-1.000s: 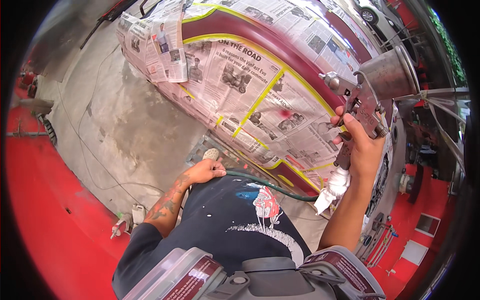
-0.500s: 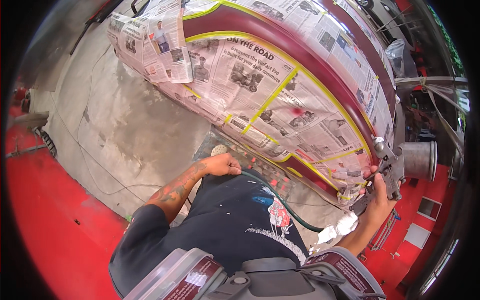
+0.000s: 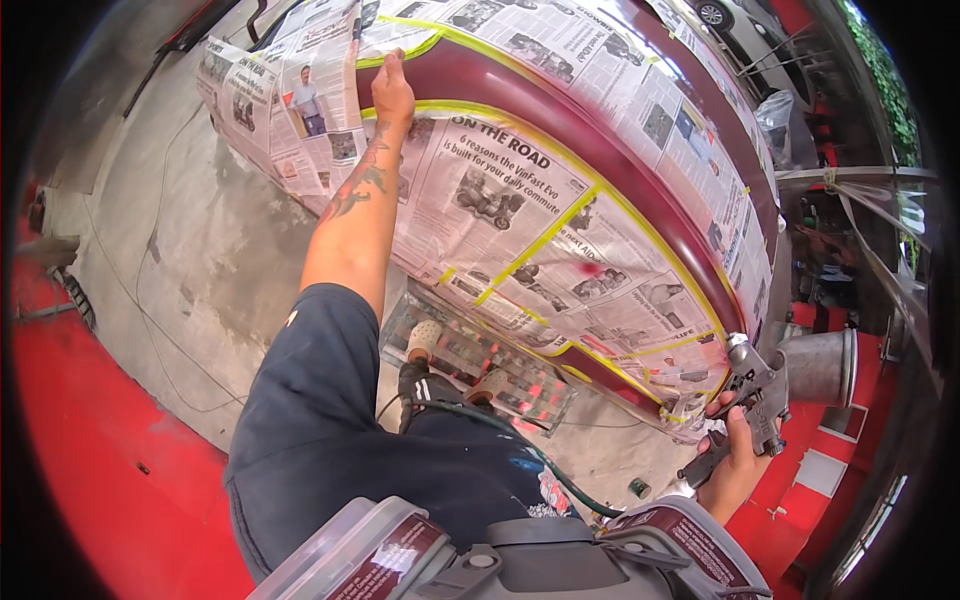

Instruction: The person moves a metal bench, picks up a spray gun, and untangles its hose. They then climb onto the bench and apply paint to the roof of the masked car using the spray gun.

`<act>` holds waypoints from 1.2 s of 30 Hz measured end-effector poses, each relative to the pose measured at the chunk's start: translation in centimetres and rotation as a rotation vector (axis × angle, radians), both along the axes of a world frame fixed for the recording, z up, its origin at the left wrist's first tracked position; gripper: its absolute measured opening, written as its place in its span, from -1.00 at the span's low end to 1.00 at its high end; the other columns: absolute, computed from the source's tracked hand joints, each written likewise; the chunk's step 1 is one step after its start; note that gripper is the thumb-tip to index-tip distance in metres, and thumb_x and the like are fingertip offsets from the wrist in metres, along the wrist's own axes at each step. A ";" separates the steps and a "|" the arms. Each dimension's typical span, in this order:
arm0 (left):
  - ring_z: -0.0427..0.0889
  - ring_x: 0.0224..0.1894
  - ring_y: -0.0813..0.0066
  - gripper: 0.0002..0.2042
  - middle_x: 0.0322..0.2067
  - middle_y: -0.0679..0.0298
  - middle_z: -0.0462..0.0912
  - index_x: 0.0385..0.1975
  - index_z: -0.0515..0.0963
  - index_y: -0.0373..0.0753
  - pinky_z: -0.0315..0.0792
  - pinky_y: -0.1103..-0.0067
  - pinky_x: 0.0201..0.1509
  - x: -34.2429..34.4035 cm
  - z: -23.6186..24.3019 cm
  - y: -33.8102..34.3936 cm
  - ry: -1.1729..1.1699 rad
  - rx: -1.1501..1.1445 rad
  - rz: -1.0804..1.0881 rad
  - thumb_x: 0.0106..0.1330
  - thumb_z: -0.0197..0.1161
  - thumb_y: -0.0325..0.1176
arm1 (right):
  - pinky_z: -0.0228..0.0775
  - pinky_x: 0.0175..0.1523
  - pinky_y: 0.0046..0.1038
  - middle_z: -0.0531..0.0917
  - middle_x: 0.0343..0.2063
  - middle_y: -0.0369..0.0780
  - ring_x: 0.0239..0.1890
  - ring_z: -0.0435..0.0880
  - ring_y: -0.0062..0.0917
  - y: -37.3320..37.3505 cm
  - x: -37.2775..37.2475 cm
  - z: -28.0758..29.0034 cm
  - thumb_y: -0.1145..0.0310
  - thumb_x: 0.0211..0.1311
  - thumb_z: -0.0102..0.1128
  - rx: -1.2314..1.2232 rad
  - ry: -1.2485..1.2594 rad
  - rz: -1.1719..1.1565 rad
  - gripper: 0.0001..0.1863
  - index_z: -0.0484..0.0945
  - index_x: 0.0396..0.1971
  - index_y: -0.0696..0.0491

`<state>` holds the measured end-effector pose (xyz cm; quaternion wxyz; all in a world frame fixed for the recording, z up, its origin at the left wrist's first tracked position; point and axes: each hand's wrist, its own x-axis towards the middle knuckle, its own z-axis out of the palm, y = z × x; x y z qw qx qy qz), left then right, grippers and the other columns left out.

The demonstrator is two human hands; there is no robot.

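Observation:
My left hand reaches far forward, its fingers curled at the edge of a hanging newspaper sheet beside a strip of yellow-green tape. The hand itself hides part of that edge. My right hand grips a metal spray gun with a grey metal cup. The gun is held close to the lower right end of a dark red car panel, whose surroundings are masked with newspaper and tape. A red paint smudge marks the newspaper below the panel. A dark green hose runs across my body toward the gun.
A metal grate lies on the concrete floor near my feet. Thin cables cross the floor on the left. Red flooring borders it. A plastic-wrapped bar stands beyond the car's right end, and a white car is parked behind.
My left hand has left the hose near my waist and stretched up to the newspaper's edge. The spray gun sits slightly lower in view, still in my right hand.

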<state>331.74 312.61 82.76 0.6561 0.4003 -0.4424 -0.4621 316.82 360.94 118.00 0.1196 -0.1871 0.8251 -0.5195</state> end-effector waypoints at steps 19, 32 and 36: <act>0.25 0.30 0.16 -0.44 0.17 0.00 0.37 0.15 0.29 -0.51 0.07 0.41 0.40 -3.4 -0.4 -2.4 0.077 -0.035 -0.032 0.50 -0.42 -0.10 | 0.31 -0.67 -0.65 0.58 -0.34 -0.11 -0.42 0.58 -0.52 -9.4 -1.5 3.1 0.41 0.08 0.14 0.099 0.087 0.053 -0.56 0.36 -0.03 0.26; 0.26 0.30 0.15 -0.45 0.16 -0.02 0.38 0.14 0.31 -0.51 0.08 0.40 0.40 -1.9 -1.0 -2.7 0.035 -0.029 -0.016 0.50 -0.42 -0.13 | 0.31 -0.66 -0.67 0.60 -0.40 -0.13 -0.45 0.59 -0.54 -10.6 -1.8 3.0 0.40 0.07 0.15 0.126 0.036 0.028 -0.64 0.41 -0.12 0.22; 0.27 0.29 0.15 -0.46 0.16 -0.03 0.38 0.14 0.31 -0.51 0.08 0.40 0.39 -1.4 -1.1 -2.7 0.020 -0.030 -0.013 0.50 -0.42 -0.14 | 0.30 -0.69 -0.67 0.60 -0.45 -0.11 -0.52 0.58 -0.54 -13.1 -1.5 2.6 0.41 0.06 0.15 0.037 0.020 0.164 -0.70 0.46 -0.23 0.29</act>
